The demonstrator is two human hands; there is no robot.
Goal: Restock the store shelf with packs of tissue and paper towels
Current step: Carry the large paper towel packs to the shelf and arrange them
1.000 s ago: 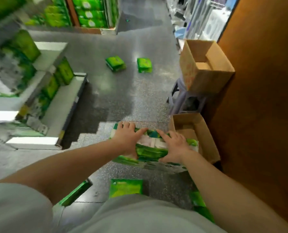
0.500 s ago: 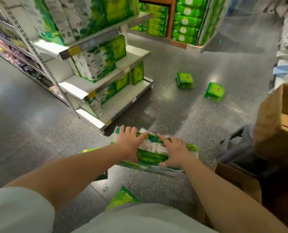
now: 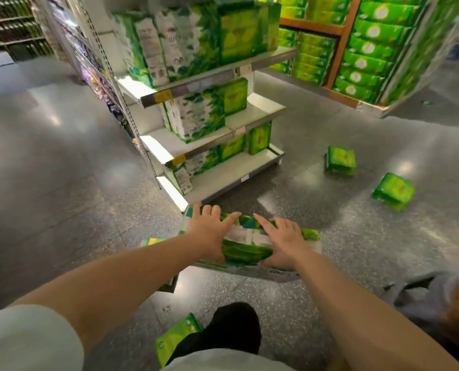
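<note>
Pack: big soft-wrapped multipack, green/white film, carried flat in front of body, clear of floor, short of the bottom shelf. Likely light for its bulk; paper inside gives under pressure, film slick and glossy. Not fragile, but squeezing hard will dent corners and may split the wrap.

Left hand: palm on top face, fingers spread straight toward far edge, thumb angled inward toward the other thumb. Pressing down, not curled round anything visible. Right hand: same pose mirrored, fingers splayed flat on top, heel of palm at near edge. Underside not visible, so cannot tell whether anything supports from below; looks like a flat-palm clamp against near edge.

Grip judgement: palms on slick film is marginal. Better to take the short ends, one beyond the left fingers, one beyond the right, or get thumbs on top and fingers under. Avoid pinching loose film only; may tear.

Just past fingertips: bottom shelf, open bay on its right part, packs standing at left and rear. Plausible slot, slide in long side first.

Further beyond fingers, right: two small green packs lying loose on floor, well apart from the hands. Near side of wrists: another pack by a dark shoe, one more edge showing under left forearm. Trip risk when stepping forward.

Far right past fingers: wooden rack stacked with green packs.
</note>
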